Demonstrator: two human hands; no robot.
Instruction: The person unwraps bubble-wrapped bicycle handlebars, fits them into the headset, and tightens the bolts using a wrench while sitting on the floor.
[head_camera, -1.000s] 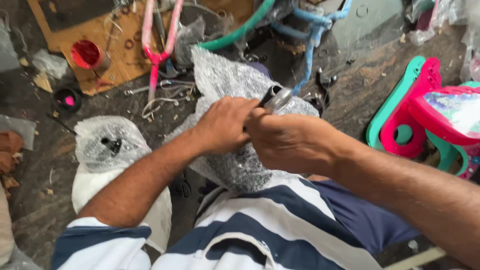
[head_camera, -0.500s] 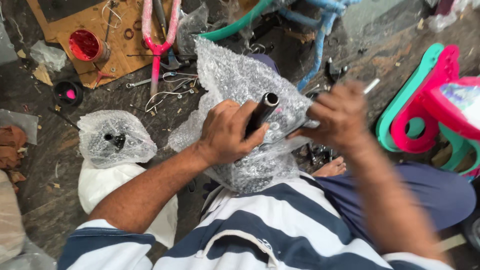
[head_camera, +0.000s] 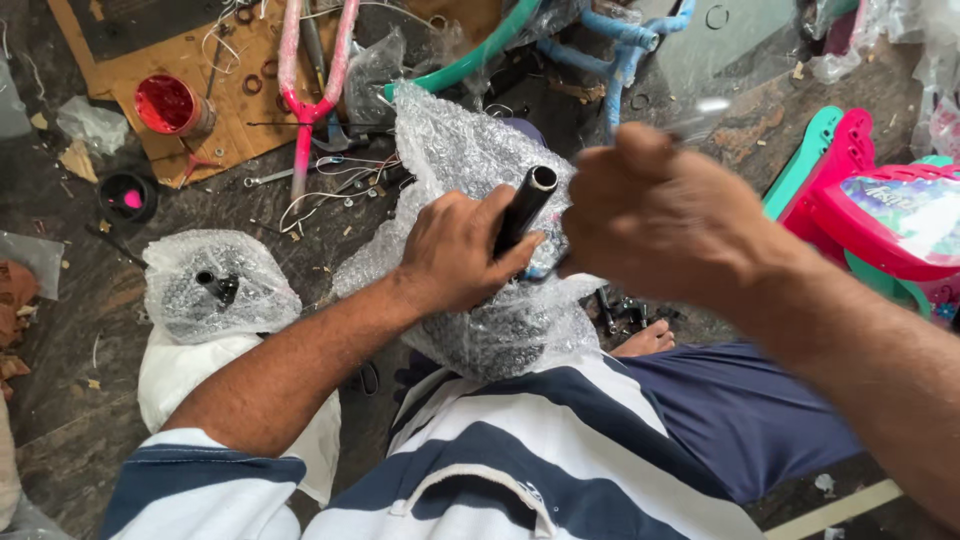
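My left hand (head_camera: 455, 250) grips a black metal tube (head_camera: 527, 200) that sticks up out of a bundle of clear bubble wrap (head_camera: 450, 140) resting against my lap. The tube's open end points up and to the right. My right hand (head_camera: 660, 215) is a closed fist just right of the tube, blurred by motion. A thin silvery tool (head_camera: 700, 108) shows as a blur above its knuckles. What the wrap covers is hidden.
A second bubble-wrapped part (head_camera: 215, 290) lies on a white bag (head_camera: 190, 380) at the left. A red paint tin (head_camera: 168, 105) sits on cardboard (head_camera: 120, 40), beside a pink frame (head_camera: 310, 90), green tube (head_camera: 480, 55) and blue frame (head_camera: 620, 40). Pink and green plastic pieces (head_camera: 850, 200) are stacked at the right.
My right hand lifted off the tube with the silvery tool, swung out to the right, and has come back close beside the tube. My left hand has kept its grip.
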